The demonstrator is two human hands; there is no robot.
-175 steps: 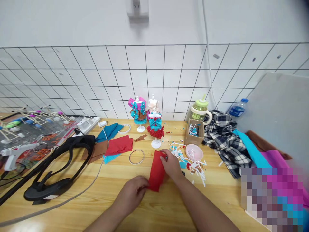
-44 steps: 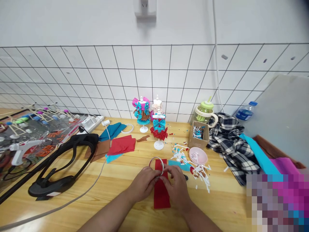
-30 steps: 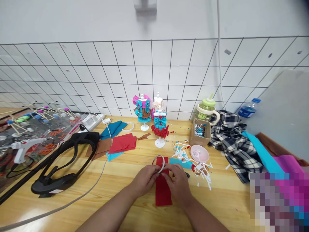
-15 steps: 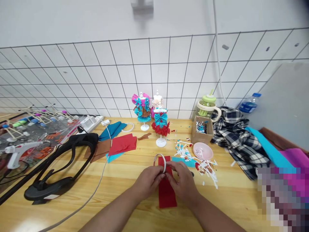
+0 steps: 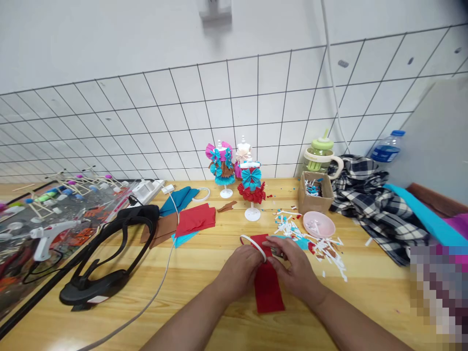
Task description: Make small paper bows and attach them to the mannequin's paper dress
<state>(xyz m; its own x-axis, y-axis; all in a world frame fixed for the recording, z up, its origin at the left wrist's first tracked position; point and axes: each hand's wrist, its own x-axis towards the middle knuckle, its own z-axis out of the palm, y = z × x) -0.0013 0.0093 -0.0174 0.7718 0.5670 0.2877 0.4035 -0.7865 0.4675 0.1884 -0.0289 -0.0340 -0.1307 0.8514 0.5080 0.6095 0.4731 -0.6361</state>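
The left hand (image 5: 239, 270) curls around the near side of a slim white ring (image 5: 256, 245), pinching its lower edge with the ring tilted up. The right hand (image 5: 294, 268) sits just beside it, thumb and forefinger bent toward the ring; whether they grip its edge or anything thin there, I cannot tell. Beneath both lies a red strip (image 5: 269, 290), flat on the wooden table (image 5: 204, 258), its far end partly behind the ring and fingers. Nothing visible weighs down its near end, so a brushing wrist could skew or crease it. If the left pinch loosens, the tilted ring could roll off over the strip. Farther right, a blue piece (image 5: 302, 243) lies among loose scraps (image 5: 288, 226) near a pink dish (image 5: 328, 228); a sweep of the right hand could drag scraps onto the red.
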